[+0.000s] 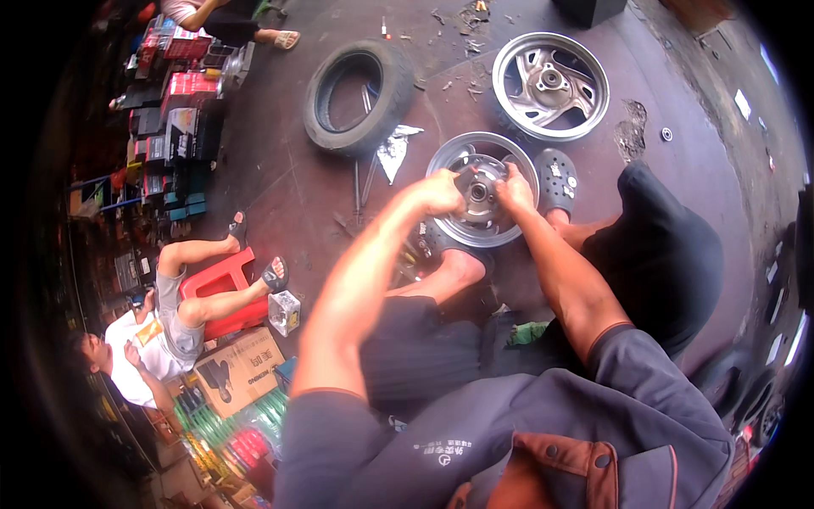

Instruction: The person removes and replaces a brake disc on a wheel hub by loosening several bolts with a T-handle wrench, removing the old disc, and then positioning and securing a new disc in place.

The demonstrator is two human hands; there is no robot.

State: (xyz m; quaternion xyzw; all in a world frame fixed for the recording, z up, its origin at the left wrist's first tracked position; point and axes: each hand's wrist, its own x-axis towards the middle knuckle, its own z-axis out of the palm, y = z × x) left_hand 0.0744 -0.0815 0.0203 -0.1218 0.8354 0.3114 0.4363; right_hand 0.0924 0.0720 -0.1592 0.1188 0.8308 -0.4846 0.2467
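Observation:
Between my feet a silver wheel rim (pixel 441 156) lies on the floor. In its middle sits a round grey metal hub plate (pixel 482 193) with a dark centre hole. My left hand (pixel 443 192) is closed at the left side of this plate; its fingertips are partly hidden. At the opposite side my right hand (pixel 515 190) is closed on the plate's edge, thumb uppermost. Whether the plate is seated in the rim or lifted slightly, I cannot tell. A second silver wheel rim (pixel 585 116) with curved spokes lies beyond, to the right.
A black tyre (pixel 381 114) lies at far left of the rim, near a crumpled silver sheet (pixel 394 153) and long metal bars (pixel 357 193). A small bearing-like ring (pixel 666 134) is at right. At left a person (pixel 136 360) sits near a red stool (pixel 222 284) and a cardboard box (pixel 254 360).

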